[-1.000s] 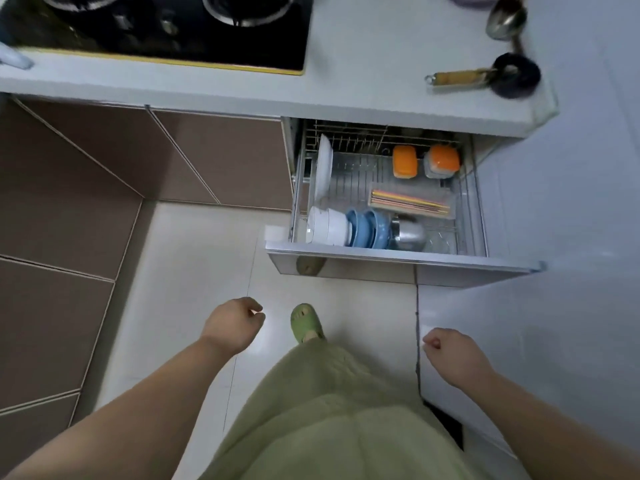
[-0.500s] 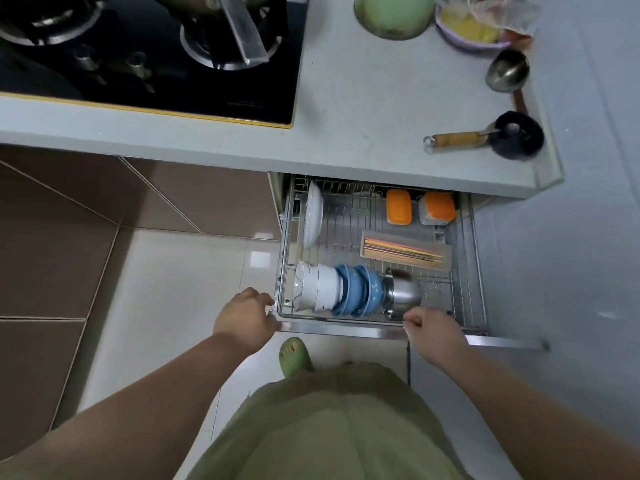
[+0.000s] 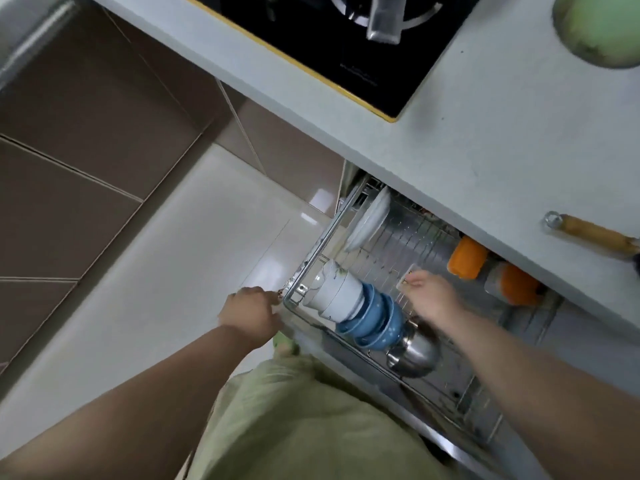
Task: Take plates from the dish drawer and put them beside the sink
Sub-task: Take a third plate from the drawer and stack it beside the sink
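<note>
Pulled-out wire dish drawer (image 3: 433, 244), upright white round plates (image 3: 370, 220) at 11 o'clock, left hand (image 3: 251, 315) curled at its corner, right hand (image 3: 433, 297) spread inside, seemingly empty

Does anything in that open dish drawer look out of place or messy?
Nothing stands out. The white plates stand on edge in the drawer's wire rack, and the white bowls and blue bowls lie nested in a row. Motion blur hides finer details.

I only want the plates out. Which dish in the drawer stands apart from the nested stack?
The white plate, upright on edge at the drawer's back left corner. The white bowls and blue bowls nest together along the front.
</note>
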